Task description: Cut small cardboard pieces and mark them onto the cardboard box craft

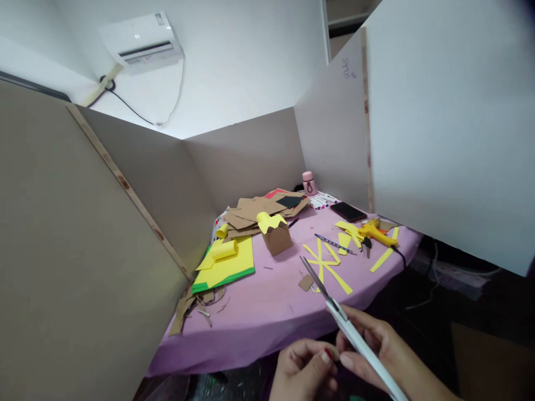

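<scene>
My right hand (371, 345) is closed, with a pair of white-handled scissors (349, 328) lying along it. The narrow metal blades point up and left, over the table's front part. Close beside it, my left hand (303, 367) pinches a small tan piece (334, 352), apparently cardboard, mostly hidden by the fingers. My right fingertips meet the same piece. Beyond the blades lie crossed yellow paper strips (321, 264) and a small brown cardboard scrap (306, 282). Farther back stands a small brown cardboard box (278, 239) with a yellow paper top (271, 221).
Yellow and green sheets (234, 267) lie at left, near cardboard scraps (181, 312). Behind is a cardboard pile (251, 211). On the right are a yellow glue gun (376, 233), a pencil (334, 244), a phone (348, 211) and a pink bottle (309, 185). Panels (251, 161) surround the table.
</scene>
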Available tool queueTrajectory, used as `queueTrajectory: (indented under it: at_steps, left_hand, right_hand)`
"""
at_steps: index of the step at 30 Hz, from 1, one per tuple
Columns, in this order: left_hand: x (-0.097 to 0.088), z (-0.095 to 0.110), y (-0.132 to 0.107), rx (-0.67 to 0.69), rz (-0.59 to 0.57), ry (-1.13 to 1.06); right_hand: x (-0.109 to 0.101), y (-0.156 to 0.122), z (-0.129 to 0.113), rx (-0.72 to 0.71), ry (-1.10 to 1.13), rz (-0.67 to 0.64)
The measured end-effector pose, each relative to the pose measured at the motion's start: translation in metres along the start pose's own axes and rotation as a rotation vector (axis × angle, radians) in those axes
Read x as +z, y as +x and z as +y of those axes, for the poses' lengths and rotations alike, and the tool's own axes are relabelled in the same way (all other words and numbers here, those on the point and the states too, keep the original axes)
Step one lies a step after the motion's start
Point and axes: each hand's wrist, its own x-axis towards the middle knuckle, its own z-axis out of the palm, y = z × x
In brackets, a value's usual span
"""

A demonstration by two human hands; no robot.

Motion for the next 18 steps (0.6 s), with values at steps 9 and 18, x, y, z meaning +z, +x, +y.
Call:
queueTrajectory:
  at_steps: [9,18]
  left_hand:
    - [0.001,0.000,-0.001,0.029,0.003,-0.057]
    - [0.009,0.000,-0.009,0.158,-0.009,-0.030]
  right_hand:
    - [0.004,0.003,-0.025,0.083,0.059,0.068]
    - [0.008,0.001,-0.026,0.106,0.072,0.031]
